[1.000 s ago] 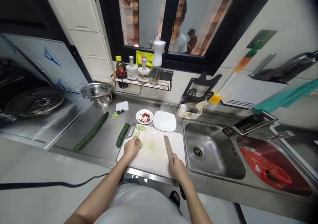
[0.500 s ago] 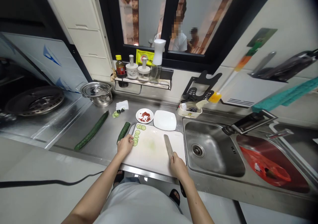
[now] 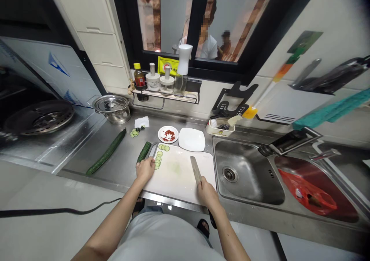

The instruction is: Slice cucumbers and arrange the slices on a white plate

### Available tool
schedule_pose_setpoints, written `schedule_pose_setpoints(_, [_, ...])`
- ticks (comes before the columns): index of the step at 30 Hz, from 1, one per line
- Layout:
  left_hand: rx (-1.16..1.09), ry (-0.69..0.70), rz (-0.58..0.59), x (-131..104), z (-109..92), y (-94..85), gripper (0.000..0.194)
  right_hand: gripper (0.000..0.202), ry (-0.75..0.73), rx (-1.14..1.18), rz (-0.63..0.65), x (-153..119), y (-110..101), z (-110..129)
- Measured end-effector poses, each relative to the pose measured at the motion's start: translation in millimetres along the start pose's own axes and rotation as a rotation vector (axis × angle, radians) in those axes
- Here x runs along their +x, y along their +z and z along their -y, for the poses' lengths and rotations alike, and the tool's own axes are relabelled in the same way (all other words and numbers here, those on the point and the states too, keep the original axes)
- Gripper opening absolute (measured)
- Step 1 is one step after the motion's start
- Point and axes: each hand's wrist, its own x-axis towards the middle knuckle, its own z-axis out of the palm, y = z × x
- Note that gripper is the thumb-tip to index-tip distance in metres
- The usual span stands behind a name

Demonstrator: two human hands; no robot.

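Note:
My right hand [image 3: 207, 191] is closed round a knife [image 3: 195, 168], its blade over the right part of the white cutting board [image 3: 185, 187]. At the board's left edge my left hand [image 3: 146, 168] has its fingers bent together beside several cucumber slices [image 3: 158, 159]; what they hold, if anything, is too small to make out. A shorter cucumber piece [image 3: 144, 151] lies just beyond that hand, next to the board's grey handle. Farther left a long cucumber [image 3: 106, 152] rests on the steel counter.
Behind the board stand a plate of red pieces [image 3: 165, 138] and a white square plate [image 3: 191, 140]. The sink [image 3: 245, 172] is at the right, a lidded steel pot [image 3: 115, 110] at the back left. Bottles stand on a wall rack [image 3: 170, 95]. People show in the window.

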Motion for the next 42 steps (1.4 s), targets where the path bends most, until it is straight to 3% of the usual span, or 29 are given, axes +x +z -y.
schedule_pose_setpoints(12, [-0.021, 0.030, -0.029, 2.0, -1.1, 2.0, 0.020, 0.034, -0.006, -0.007, -0.011, -0.4, 0.8, -0.8])
schedule_pose_setpoints(21, [-0.108, 0.071, -0.049, 25.4, -32.8, 3.0, 0.023, 0.032, -0.003, -0.010, -0.017, -1.6, 1.5, -0.3])
schedule_pose_setpoints(28, [-0.011, 0.094, -0.068, 51.1, -55.6, 8.3, 0.035, 0.032, -0.018, 0.005, -0.031, -2.8, 1.5, -1.0])
schedule_pose_setpoints(36, [0.070, 0.153, -0.050, 66.4, -61.2, 11.1, 0.031, 0.031, -0.012, 0.002, -0.028, -2.5, 2.0, 0.5])
schedule_pose_setpoints(42, [-0.036, 0.100, -0.055, 71.0, -60.0, 15.8, 0.021, 0.030, -0.008, -0.018, -0.030, -3.9, 1.0, 1.6])
